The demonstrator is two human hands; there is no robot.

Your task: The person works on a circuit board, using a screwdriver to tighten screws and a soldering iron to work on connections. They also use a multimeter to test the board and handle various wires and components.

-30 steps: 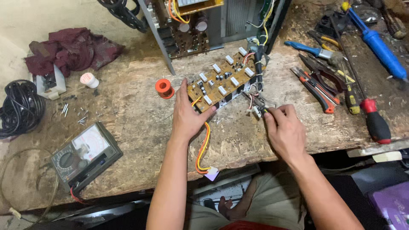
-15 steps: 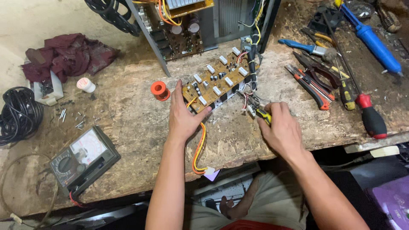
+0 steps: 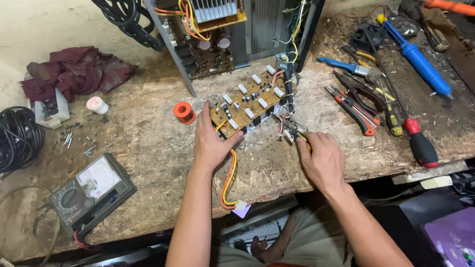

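A brown circuit board [image 3: 252, 99] with white blocks lies tilted on the worn wooden bench [image 3: 148, 148]. My left hand [image 3: 212, 141] presses flat on its near left corner. My right hand [image 3: 321, 158] pinches a small yellow-handled tool [image 3: 302, 138] at a bundle of wires and white connectors [image 3: 287, 123] by the board's right end. An orange and yellow cable [image 3: 228, 180] runs from the board toward me, ending in a white plug at the bench edge.
An open metal chassis [image 3: 232, 34] stands behind the board. An orange solder spool [image 3: 184, 112] lies left of my hand. Pliers and screwdrivers [image 3: 381, 99] lie at the right. A multimeter [image 3: 91, 190], black cable coil [image 3: 17, 138] and maroon rag [image 3: 74, 71] are at the left.
The view has shifted slightly. My right hand moved a little toward the wire bundle and now shows the yellow tool. My left hand stays on the board.
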